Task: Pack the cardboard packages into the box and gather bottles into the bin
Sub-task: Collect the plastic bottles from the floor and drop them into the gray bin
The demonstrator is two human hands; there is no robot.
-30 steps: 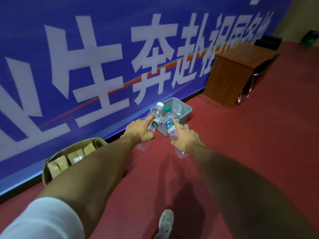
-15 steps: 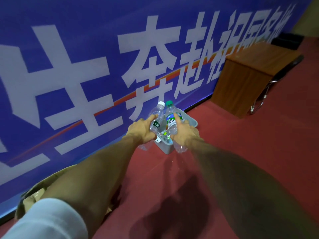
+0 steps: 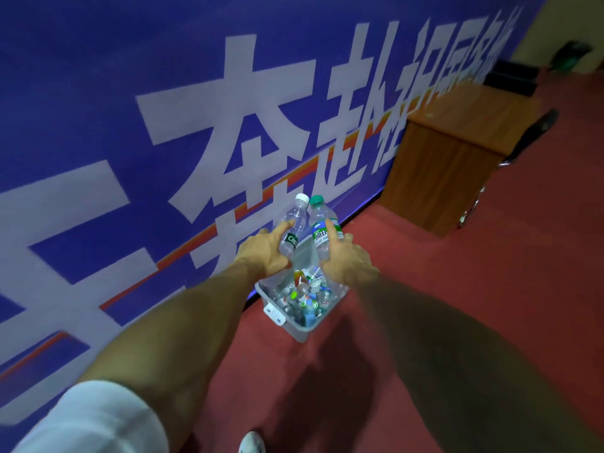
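My left hand (image 3: 263, 253) grips a clear plastic bottle with a white cap (image 3: 294, 223), its dark label just above my fingers. My right hand (image 3: 348, 261) grips a clear bottle with a green cap (image 3: 322, 228) and a blue-green label. Both bottles stand roughly upright, caps nearly touching, held over a grey plastic bin (image 3: 299, 328) on the red floor by the wall. Several empty bottles lie inside the bin. The cardboard box is out of view.
A blue banner wall (image 3: 163, 93) with large white characters runs along the left. A wooden desk (image 3: 451, 158) and a dark chair (image 3: 526, 138) stand at the back right. My white shoe (image 3: 251, 443) shows at the bottom edge on red carpet.
I have stepped closer to the bin, so both held bottles now hover over it. The cardboard box with packages has slid out of view at the lower left.
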